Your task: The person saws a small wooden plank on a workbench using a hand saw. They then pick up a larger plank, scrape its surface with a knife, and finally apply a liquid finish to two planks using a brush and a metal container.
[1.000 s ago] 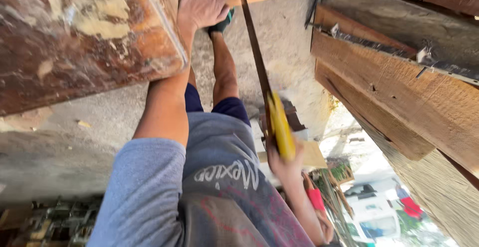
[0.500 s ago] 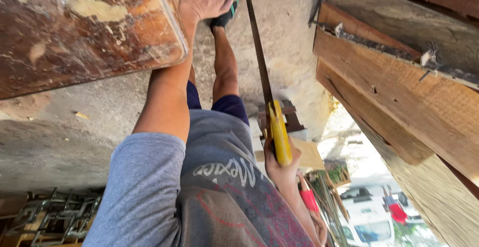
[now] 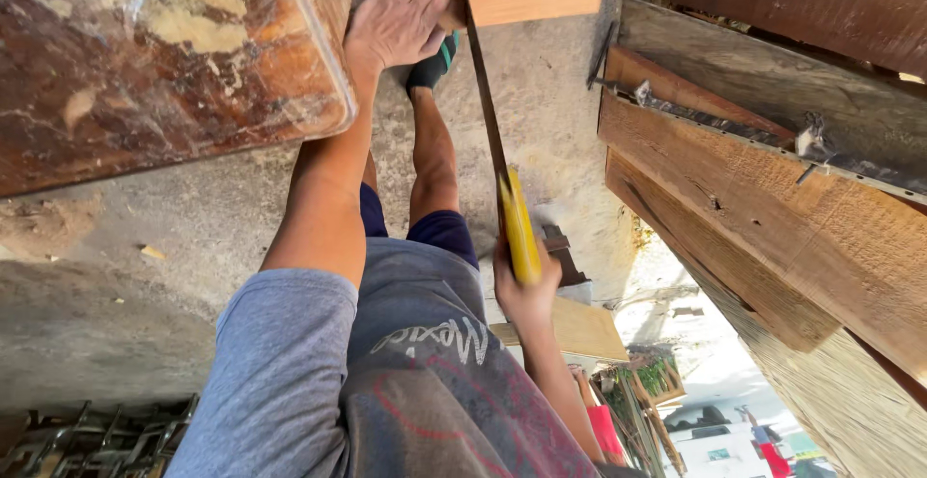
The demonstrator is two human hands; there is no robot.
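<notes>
Left hand: laid palm-down on a pale wooden strip, fingers curled over it and pressing it against the edge of the worktop. The hand is closed on the strip; the strip's free end juts out to the right of the fingers, over the concrete floor.

Right hand: clamped around the yellow handle of a handsaw. The thumb side is hidden behind the handle, so the grip shows only in part.

Handsaw blade: thin, dark, running from the handle up to the strip, which it meets just beside the left hand's fingers. Whether the teeth sit in the wood cannot be told.

Worktop: worn brown slab with pale patches and chipped finish, filling the upper left of the view.

Person's own body: grey sleeve, printed grey shirt, dark blue shorts, one bare leg ending in a dark sandal on the floor below the strip.

Surroundings: rough brown planks stacked at an angle on the right, with a metal rail along one; a smaller pale board near the right hand; metal frames at lower left.
</notes>
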